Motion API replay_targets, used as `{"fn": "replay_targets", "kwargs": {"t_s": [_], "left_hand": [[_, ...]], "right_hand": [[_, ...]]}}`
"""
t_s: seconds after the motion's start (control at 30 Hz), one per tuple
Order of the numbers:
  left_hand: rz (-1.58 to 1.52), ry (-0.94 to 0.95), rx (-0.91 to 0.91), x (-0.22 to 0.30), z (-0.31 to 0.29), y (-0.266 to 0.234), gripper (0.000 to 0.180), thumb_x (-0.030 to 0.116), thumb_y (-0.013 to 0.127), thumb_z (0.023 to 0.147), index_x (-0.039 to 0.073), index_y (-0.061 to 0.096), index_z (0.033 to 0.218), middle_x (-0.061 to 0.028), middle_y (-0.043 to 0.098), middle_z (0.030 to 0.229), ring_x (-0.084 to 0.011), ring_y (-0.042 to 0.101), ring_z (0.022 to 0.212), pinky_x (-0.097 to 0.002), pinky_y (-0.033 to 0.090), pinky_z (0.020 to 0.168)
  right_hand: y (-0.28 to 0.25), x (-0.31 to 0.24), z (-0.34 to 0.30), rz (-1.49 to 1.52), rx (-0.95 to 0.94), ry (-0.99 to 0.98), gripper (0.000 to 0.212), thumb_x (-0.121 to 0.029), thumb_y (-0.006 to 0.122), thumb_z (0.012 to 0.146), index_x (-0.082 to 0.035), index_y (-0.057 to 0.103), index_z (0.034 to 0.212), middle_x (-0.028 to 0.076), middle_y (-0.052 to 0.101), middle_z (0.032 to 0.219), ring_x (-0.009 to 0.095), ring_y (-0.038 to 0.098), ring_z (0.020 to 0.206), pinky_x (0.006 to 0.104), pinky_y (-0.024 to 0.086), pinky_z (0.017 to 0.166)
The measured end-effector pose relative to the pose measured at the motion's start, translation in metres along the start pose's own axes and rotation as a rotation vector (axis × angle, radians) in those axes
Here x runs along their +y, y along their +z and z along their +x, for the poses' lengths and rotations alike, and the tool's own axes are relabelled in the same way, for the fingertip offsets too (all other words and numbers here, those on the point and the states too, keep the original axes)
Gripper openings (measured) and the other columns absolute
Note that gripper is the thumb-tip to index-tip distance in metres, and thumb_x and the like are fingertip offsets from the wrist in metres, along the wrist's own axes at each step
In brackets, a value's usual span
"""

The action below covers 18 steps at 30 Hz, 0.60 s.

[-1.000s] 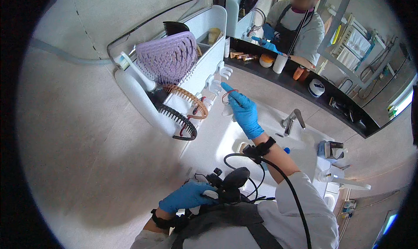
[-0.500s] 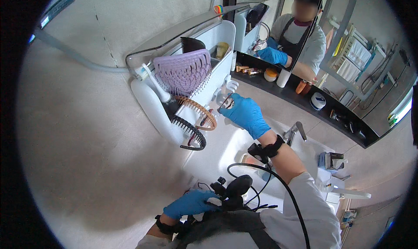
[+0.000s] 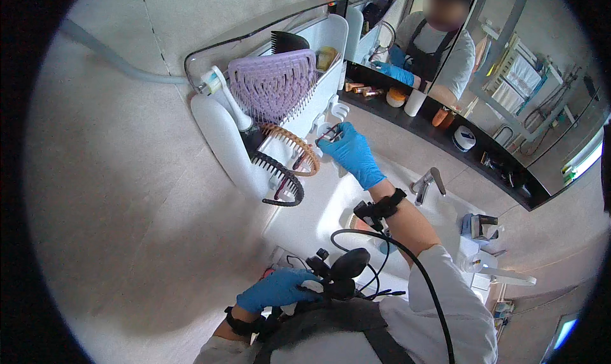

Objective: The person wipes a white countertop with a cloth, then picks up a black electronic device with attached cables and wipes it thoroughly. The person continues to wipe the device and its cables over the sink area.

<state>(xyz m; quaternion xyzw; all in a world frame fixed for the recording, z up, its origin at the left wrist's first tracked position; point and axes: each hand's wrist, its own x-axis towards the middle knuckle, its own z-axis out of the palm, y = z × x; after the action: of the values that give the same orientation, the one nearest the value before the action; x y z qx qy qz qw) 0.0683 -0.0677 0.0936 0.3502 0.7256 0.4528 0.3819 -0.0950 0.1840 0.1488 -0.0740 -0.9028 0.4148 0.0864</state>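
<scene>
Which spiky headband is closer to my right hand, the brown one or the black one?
The brown headband: it is the upper one, nearer your right hand. The black headband sits lower.

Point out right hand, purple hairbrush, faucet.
Right hand (image 3: 354, 156): head view, back of the gloved hand.
Purple hairbrush (image 3: 272, 77): head view, middle of the vented back.
Faucet (image 3: 423, 185): head view, metal body.

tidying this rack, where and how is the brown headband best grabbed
Probably best by the outer bend of the brown headband, coming from the right: that curve juts out past the white holder, while its teeth point inward.
</scene>
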Motion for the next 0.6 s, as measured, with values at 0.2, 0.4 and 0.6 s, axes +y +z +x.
{"fn": "replay_targets", "kwargs": {"t_s": [0.2, 0.4, 0.6], "left_hand": [[0.039, 0.01, -0.009, 0.008, -0.003, -0.002, 0.035, 0.024, 0.068, 0.079, 0.01, 0.062, 0.11, -0.0123, 0.064, 0.101, -0.0256, 0.062, 0.091, -0.0305, 0.047, 0.082], [-0.032, -0.073, -0.022, 0.005, -0.004, -0.001, 0.03, 0.022, 0.067, 0.08, 0.008, 0.063, 0.107, -0.0116, 0.064, 0.1, -0.0257, 0.061, 0.091, -0.03, 0.047, 0.083], [-0.038, -0.02, -0.03, 0.0, -0.004, -0.001, 0.028, 0.022, 0.065, 0.082, 0.008, 0.064, 0.105, -0.0106, 0.064, 0.098, -0.0257, 0.061, 0.09, -0.0301, 0.047, 0.082]], "right_hand": [[0.008, 0.01, 0.015, 0.07, -0.043, -0.102, 0.063, -0.035, 0.074, 0.068, 0.003, 0.051, 0.112, 0.018, 0.064, 0.093, 0.024, 0.064, 0.083, 0.0316, 0.05, 0.075], [0.014, 0.016, 0.02, 0.526, -0.261, 0.018, 0.045, -0.019, 0.069, 0.078, 0.003, 0.053, 0.113, 0.01, 0.063, 0.101, 0.016, 0.059, 0.088, 0.028, 0.047, 0.081], [0.026, 0.028, 0.007, 0.947, -0.275, -0.056, 0.036, -0.01, 0.064, 0.081, 0.003, 0.054, 0.113, 0.008, 0.059, 0.11, 0.014, 0.055, 0.098, 0.0261, 0.041, 0.091]]}}
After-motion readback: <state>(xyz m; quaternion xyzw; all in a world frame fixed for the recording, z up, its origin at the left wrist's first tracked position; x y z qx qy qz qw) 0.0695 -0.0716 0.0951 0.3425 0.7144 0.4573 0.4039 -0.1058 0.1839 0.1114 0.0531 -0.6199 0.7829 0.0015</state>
